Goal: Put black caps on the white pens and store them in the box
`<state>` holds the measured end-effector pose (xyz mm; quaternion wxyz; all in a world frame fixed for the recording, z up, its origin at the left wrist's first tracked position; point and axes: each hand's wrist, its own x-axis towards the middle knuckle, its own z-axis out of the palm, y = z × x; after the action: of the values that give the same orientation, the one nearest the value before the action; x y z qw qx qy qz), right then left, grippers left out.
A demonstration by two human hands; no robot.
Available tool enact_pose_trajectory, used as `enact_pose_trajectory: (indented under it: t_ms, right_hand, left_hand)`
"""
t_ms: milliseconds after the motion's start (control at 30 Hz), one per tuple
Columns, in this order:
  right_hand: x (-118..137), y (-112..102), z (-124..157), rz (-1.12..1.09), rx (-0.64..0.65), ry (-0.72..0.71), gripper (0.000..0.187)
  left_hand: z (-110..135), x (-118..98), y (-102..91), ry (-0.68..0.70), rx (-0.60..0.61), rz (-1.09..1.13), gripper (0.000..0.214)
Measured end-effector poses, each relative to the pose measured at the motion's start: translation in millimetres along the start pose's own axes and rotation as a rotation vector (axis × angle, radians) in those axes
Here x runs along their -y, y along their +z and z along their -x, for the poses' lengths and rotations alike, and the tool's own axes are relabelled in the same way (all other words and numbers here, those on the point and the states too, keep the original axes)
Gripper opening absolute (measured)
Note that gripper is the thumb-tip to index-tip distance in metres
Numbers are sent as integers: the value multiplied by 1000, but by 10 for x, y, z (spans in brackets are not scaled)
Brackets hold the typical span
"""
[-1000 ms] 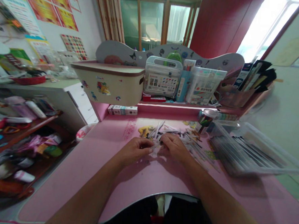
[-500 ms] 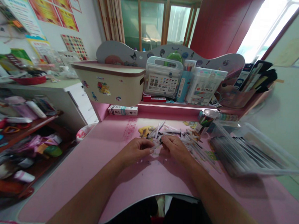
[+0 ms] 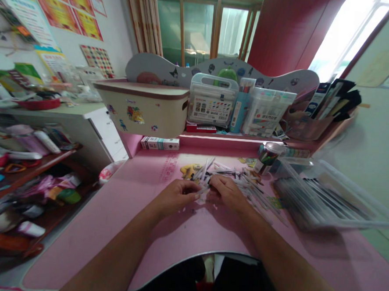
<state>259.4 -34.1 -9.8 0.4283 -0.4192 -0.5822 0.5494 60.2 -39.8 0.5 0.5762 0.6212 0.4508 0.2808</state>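
Note:
Over the pink desk [image 3: 124, 211], my left hand [image 3: 178, 196] pinches one end of a slim, translucent pen [image 3: 204, 189]. Facing it, my right hand [image 3: 226, 191] is closed at the pen's other end, where a small dark part shows by the fingertips. Whether that part is a cap or a tip cannot be made out. Just beyond both hands lies a loose pile of pens and thin pen parts [image 3: 251, 187], white, clear and black, which spreads to the right of my right hand.
To the right sits a clear plastic bin [image 3: 370, 224] of long dark-and-clear pieces, beside a drinks can [image 3: 269, 158]. Along the back shelf stand a cream storage box [image 3: 144, 111], marker cases [image 3: 213, 100] and a pen holder [image 3: 306, 124]. A small carton [image 3: 160, 143] lies below.
Both hands keep their grip on the pen in nearly the same place, with only a slight shift of the fingers. The pile and the bin look unchanged.

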Motion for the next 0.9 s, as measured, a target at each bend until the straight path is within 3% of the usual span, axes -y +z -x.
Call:
enact_pose_trajectory:
  t_ms: [167, 400, 567, 900]
  right_hand:
    - [-40, 17, -19, -91, 24, 29, 17]
    - [-9, 18, -19, 46, 22, -23, 32]
    - [-35, 50, 9, -110, -6, 38, 14]
    - [-34, -11, -33, 80, 19, -5, 31]
  left_hand:
    - [-2, -3, 2, -14, -11, -6, 31]
    - [-2, 13, 12, -18, 4, -6, 30]
    - [2, 2, 5, -16, -3, -8, 29]
    - [6, 0, 13, -17, 7, 16, 30]
